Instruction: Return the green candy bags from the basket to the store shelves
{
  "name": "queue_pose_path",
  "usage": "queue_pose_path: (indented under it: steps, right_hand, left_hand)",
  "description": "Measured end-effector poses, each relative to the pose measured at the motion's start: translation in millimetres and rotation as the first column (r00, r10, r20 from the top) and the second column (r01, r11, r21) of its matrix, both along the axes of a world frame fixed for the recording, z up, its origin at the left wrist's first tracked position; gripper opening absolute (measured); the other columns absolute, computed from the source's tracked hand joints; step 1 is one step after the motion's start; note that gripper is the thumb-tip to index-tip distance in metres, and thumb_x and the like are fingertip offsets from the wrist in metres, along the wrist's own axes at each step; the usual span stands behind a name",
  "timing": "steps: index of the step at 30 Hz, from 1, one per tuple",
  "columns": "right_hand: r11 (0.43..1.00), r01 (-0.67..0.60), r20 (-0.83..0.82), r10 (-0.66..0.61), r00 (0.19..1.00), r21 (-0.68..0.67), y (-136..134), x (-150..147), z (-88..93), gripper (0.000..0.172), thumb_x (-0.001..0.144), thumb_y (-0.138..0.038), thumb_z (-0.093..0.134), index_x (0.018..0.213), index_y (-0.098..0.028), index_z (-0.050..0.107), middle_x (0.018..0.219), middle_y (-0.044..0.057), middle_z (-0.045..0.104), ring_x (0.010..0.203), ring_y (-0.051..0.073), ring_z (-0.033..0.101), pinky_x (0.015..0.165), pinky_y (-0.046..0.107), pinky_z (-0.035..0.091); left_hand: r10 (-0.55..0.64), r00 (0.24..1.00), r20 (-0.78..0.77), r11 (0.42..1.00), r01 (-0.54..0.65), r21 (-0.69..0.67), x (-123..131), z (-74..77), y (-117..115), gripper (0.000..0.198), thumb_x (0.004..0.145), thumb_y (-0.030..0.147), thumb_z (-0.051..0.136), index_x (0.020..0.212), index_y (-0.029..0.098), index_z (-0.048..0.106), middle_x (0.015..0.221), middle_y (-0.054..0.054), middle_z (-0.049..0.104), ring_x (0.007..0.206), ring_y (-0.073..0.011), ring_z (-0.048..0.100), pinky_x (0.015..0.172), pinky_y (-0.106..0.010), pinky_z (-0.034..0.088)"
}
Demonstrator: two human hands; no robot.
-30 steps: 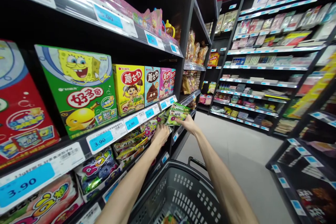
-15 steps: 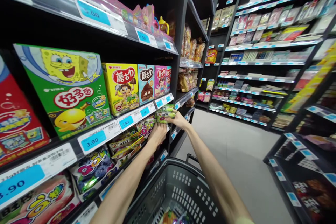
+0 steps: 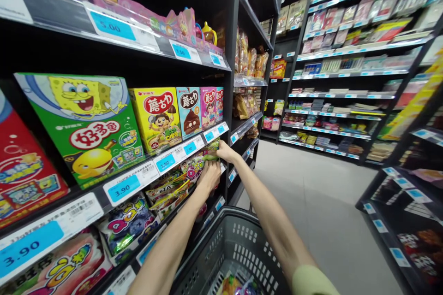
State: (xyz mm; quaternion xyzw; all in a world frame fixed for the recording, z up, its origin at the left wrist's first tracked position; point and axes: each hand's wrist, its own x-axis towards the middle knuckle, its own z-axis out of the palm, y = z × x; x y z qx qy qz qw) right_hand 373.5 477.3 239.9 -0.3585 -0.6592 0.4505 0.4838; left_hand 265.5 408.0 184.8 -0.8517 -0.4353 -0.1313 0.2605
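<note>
At the far end of the lower shelf, my right hand [image 3: 227, 152] reaches under the price rail with its fingers closed on a green candy packet [image 3: 210, 151]. Its fingertips are partly hidden by the packet and the rail. Just below, my left hand [image 3: 210, 176] is curled at the shelf's front edge, fingers together. What it grips, if anything, is hidden. Purple-and-white gummy candy packets [image 3: 192, 168] lie left of my hands, then yellow-green packets [image 3: 168, 193] and a blueberry gummy candy bag [image 3: 127, 221].
A dark shopping basket [image 3: 238, 214] with colourful packets inside stands below my arms. Snack boxes [image 3: 155, 120] line the shelf above, behind a rail of price tags [image 3: 165, 162]. A shelf upright [image 3: 231, 101] rises beyond my hands. Grey floor [image 3: 297, 193] runs right, towards more shelving [image 3: 346, 78].
My right hand has moved the green packet inward under the rail, so less of it shows. My left hand stays at the shelf edge. The view has shifted slightly.
</note>
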Motion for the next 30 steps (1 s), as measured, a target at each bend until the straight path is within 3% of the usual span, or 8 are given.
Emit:
queue_pose_path:
  steps: [3, 6, 15, 19, 23, 26, 28, 30]
  right_hand:
    - [0.991, -0.093, 0.118, 0.105, 0.987, -0.099, 4, 16, 7.5, 0.042, 0.051, -0.021, 0.085, 0.087, -0.011, 0.067, 0.077, 0.004, 0.072, 0.074, 0.020, 0.067, 0.075, 0.034, 0.057]
    - [0.993, -0.097, 0.232, 0.110, 0.966, -0.065, 10, 22, 6.2, 0.041, 0.049, -0.018, 0.085, 0.085, -0.011, 0.066, 0.076, 0.004, 0.071, 0.074, 0.020, 0.067, 0.074, 0.033, 0.057]
    - [0.985, 0.108, 0.153, -0.128, 0.980, 0.137, 22, 2, -31.2, 0.055, 0.050, -0.037, 0.088, 0.090, -0.015, 0.057, 0.086, 0.006, 0.070, 0.078, 0.021, 0.067, 0.073, 0.033, 0.057]
    - [0.996, 0.034, 0.152, -0.047, 0.987, 0.088, 19, 8, -21.3, 0.057, 0.050, -0.033, 0.088, 0.096, -0.013, 0.060, 0.088, 0.007, 0.072, 0.079, 0.021, 0.068, 0.076, 0.034, 0.058]
    - [0.994, -0.101, 0.405, 0.073, 0.911, 0.047, 12, 25, -4.2, 0.047, 0.053, -0.027, 0.084, 0.094, -0.012, 0.067, 0.088, 0.008, 0.074, 0.080, 0.023, 0.070, 0.080, 0.035, 0.058]
    - [0.980, -0.022, 0.599, -0.102, 0.794, 0.196, 7, 31, -5.3, 0.037, 0.057, -0.023, 0.079, 0.091, -0.013, 0.071, 0.090, 0.009, 0.076, 0.085, 0.025, 0.071, 0.083, 0.036, 0.057]
    - [0.949, 0.118, 0.625, -0.283, 0.728, 0.292, 8, 28, -11.6, 0.032, 0.060, -0.023, 0.077, 0.091, -0.013, 0.071, 0.093, 0.013, 0.076, 0.086, 0.028, 0.072, 0.082, 0.037, 0.057]
    - [0.926, 0.226, 0.631, -0.372, 0.680, 0.303, 11, 24, -18.9, 0.031, 0.061, -0.020, 0.077, 0.091, -0.013, 0.072, 0.093, 0.018, 0.075, 0.085, 0.030, 0.072, 0.076, 0.036, 0.056]
  left_hand:
    - [0.002, 1.000, -0.006, 1.000, -0.002, 0.011, 0, -0.5, -1, 0.026, 0.086, 0.006, 0.041, 0.101, 0.000, 0.062, 0.094, -0.020, 0.064, 0.093, -0.0306, 0.060, 0.087, -0.040, 0.041]
    - [0.009, 1.000, -0.011, 1.000, -0.009, 0.016, 1, -1.3, -2, 0.026, 0.088, 0.007, 0.041, 0.102, 0.000, 0.062, 0.093, -0.020, 0.065, 0.093, -0.0300, 0.060, 0.086, -0.039, 0.041]
    - [0.034, 0.999, -0.005, 0.999, -0.034, -0.008, 2, -3.8, 1, 0.027, 0.086, 0.011, 0.049, 0.105, -0.001, 0.063, 0.096, -0.022, 0.066, 0.092, -0.0305, 0.062, 0.087, -0.041, 0.042]
    - [0.043, 0.999, -0.020, 0.999, -0.043, -0.005, 4, -2.0, 3, 0.027, 0.086, 0.012, 0.052, 0.108, -0.002, 0.063, 0.097, -0.022, 0.066, 0.095, -0.0305, 0.062, 0.086, -0.040, 0.043]
    - [0.039, 0.999, -0.030, 0.999, -0.040, -0.017, 5, 0.6, -1, 0.026, 0.089, 0.012, 0.049, 0.106, -0.001, 0.064, 0.097, -0.022, 0.065, 0.094, -0.0305, 0.062, 0.084, -0.041, 0.044]
    - [0.012, 0.999, -0.053, 0.998, -0.015, -0.065, 7, -0.8, -7, 0.026, 0.090, 0.013, 0.049, 0.104, 0.000, 0.066, 0.097, -0.020, 0.066, 0.094, -0.0297, 0.063, 0.084, -0.040, 0.044]
    - [-0.002, 0.998, -0.061, 0.994, -0.005, -0.111, 8, -3.6, -8, 0.026, 0.091, 0.013, 0.048, 0.103, 0.003, 0.068, 0.101, -0.020, 0.067, 0.099, -0.0287, 0.063, 0.088, -0.039, 0.043]
    - [-0.083, 0.995, -0.062, 0.991, 0.076, -0.107, 7, -7.4, -5, 0.026, 0.090, 0.009, 0.046, 0.099, 0.003, 0.069, 0.101, -0.022, 0.067, 0.098, -0.0291, 0.064, 0.089, -0.040, 0.043]
